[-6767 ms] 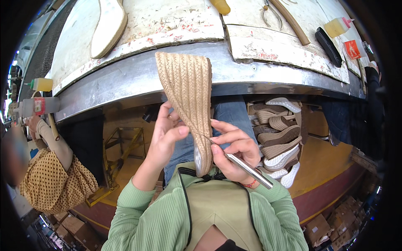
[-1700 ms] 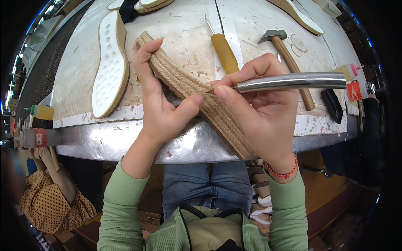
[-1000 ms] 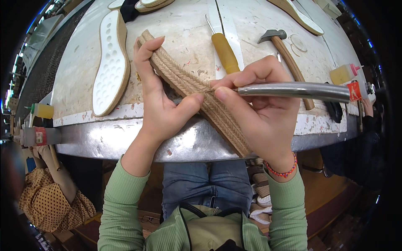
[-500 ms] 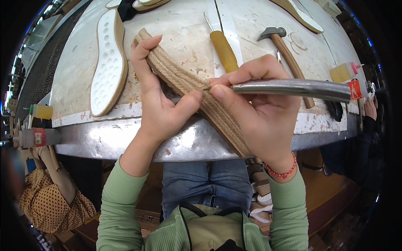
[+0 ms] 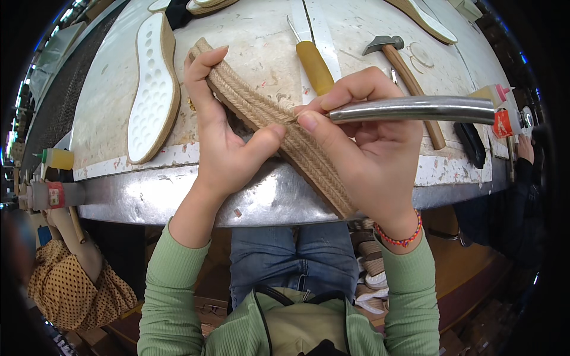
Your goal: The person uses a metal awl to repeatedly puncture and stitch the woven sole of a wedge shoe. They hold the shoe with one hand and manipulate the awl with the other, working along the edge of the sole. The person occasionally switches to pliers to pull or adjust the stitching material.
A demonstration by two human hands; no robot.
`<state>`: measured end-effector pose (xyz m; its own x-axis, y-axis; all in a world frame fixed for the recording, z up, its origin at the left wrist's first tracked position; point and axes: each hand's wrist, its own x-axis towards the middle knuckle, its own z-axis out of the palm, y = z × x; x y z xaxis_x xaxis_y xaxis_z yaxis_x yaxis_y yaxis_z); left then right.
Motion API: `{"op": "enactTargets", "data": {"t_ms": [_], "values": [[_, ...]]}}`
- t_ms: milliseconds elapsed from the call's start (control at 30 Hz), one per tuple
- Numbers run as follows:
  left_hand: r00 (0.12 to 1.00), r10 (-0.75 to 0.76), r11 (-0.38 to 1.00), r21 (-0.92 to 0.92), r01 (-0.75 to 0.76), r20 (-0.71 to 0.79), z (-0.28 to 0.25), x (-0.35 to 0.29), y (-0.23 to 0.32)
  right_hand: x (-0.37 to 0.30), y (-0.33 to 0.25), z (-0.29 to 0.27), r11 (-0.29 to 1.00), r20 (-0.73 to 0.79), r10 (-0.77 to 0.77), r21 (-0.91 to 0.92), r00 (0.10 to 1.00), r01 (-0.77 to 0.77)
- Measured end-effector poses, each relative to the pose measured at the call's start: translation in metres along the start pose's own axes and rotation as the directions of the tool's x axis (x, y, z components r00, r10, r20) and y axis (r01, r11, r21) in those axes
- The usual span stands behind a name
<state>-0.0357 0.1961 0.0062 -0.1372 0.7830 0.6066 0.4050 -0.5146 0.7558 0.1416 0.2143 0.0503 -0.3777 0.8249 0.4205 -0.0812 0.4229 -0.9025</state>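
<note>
A shoe sole edged with tan braided jute (image 5: 306, 153) lies slantwise between my hands, its near end at the table's front edge. My left hand (image 5: 225, 145) is wrapped round its far part, fingers over the far side and thumb pressing the braid. A tool with a curved, shiny metal handle (image 5: 427, 108) is in my right hand (image 5: 377, 139). My right thumb and fingertips pinch close to the braid, near my left thumb. The tool's working tip is hidden by those fingers, so its kind does not show.
A white-topped sole (image 5: 153, 89) lies on the left. Beyond my right hand are a yellow-handled hook tool (image 5: 314, 65) and a hammer (image 5: 409, 83). Bottles (image 5: 56, 194) stand at both sides. A co-worker in a dotted top (image 5: 77, 285) is at left; another person's hand (image 5: 525, 148) shows at right.
The sole and both hands have shifted very slightly. The metal handle has swung up a little at its right end. My grips are the same.
</note>
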Motion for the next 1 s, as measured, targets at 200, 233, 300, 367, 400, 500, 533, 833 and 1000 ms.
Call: {"op": "enactTargets", "data": {"t_ms": [200,233,300,367,400,500,533,833,1000], "values": [[0.998,-0.059,0.996,-0.071,0.060,0.014,-0.0012,-0.0016,0.0002,-0.0025,0.0001,0.0000,1.000,0.009,0.008,-0.029,1.000,-0.008],[0.998,-0.056,0.996,-0.069,0.057,0.012,-0.0011,-0.0018,0.0003,-0.0024,0.0002,-0.0002,1.000,0.015,0.005,-0.029,1.000,-0.004],[0.999,-0.048,0.997,-0.057,0.049,0.011,-0.0007,-0.0019,0.0006,-0.0023,0.0006,-0.0007,0.999,0.028,-0.005,-0.035,1.000,0.006],[0.999,-0.034,0.999,-0.042,0.035,0.006,-0.0001,-0.0014,0.0005,-0.0023,0.0010,-0.0009,0.999,0.033,-0.022,-0.027,0.999,0.023],[1.000,-0.024,0.999,-0.024,0.024,0.008,0.0001,-0.0012,0.0004,-0.0026,0.0012,-0.0004,0.999,0.032,-0.031,-0.016,0.999,0.032],[1.000,-0.019,0.999,-0.051,0.019,0.006,0.0010,-0.0018,0.0014,-0.0033,0.0016,0.0002,0.998,0.038,-0.061,-0.003,0.997,0.061],[1.000,-0.018,0.999,-0.048,0.018,0.005,0.0010,-0.0016,0.0014,-0.0033,0.0019,0.0003,0.998,0.037,-0.068,-0.006,0.997,0.068],[1.000,-0.016,0.998,-0.056,0.016,0.006,0.0008,-0.0009,0.0022,-0.0037,0.0004,-0.0014,1.000,0.020,-0.004,-0.008,1.000,0.005],[1.000,0.003,0.999,-0.041,-0.003,0.006,0.0005,-0.0001,0.0011,-0.0029,0.0006,0.0003,0.999,0.040,-0.028,-0.023,0.999,0.029]]}}
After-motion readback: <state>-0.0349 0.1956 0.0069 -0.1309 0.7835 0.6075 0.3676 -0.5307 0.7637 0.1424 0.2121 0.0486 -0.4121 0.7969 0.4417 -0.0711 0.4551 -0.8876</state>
